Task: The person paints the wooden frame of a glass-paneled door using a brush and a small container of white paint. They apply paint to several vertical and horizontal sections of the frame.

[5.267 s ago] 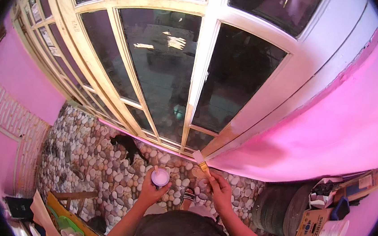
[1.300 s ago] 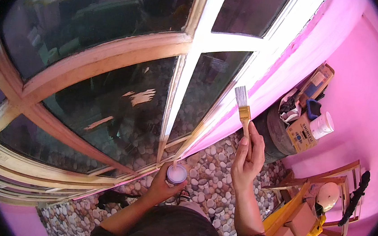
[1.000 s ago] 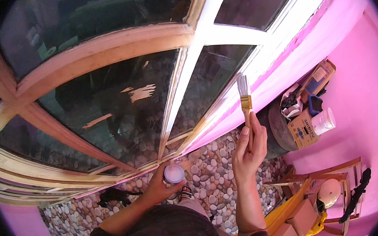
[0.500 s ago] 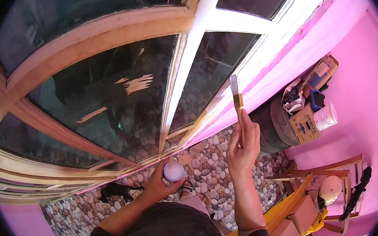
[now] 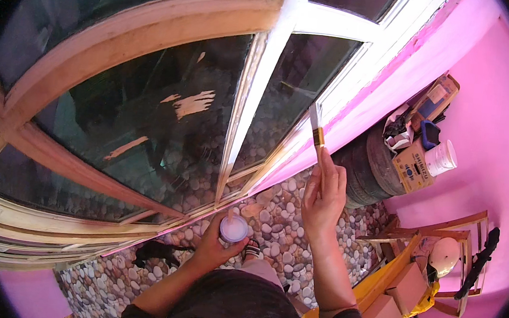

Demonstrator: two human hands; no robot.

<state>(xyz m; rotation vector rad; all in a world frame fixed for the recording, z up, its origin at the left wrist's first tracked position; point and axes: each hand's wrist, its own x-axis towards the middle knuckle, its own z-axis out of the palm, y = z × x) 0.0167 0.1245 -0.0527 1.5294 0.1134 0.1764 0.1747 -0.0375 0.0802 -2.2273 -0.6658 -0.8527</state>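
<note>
My right hand (image 5: 326, 195) is closed around the handle of a flat paintbrush (image 5: 319, 137). The brush points upward, its pale bristles against the right edge of the window frame (image 5: 352, 64), by the pink wall. White covers the upper part of this frame, while its lower end is beige. Low in front of my body, my left hand (image 5: 213, 247) grips a small cup of white paint (image 5: 234, 230). One finger of that hand shows at the cup's far rim. Dark glass panes (image 5: 150, 107) fill the frame, with peach-coloured smears on one of them.
Stacked tyres (image 5: 365, 169) stand right of the brush, with a cardboard box (image 5: 411, 166) and a white bucket (image 5: 442, 156) on top. Lower right are a wooden ladder (image 5: 465, 238), a pale helmet (image 5: 443, 254) and brown boxes (image 5: 408, 287). Pebble-patterned flooring (image 5: 278, 234) lies below.
My right hand and the brush have shifted slightly down, and the brush stands a little more upright. The view has moved slightly; my left hand keeps hold of the cup.
</note>
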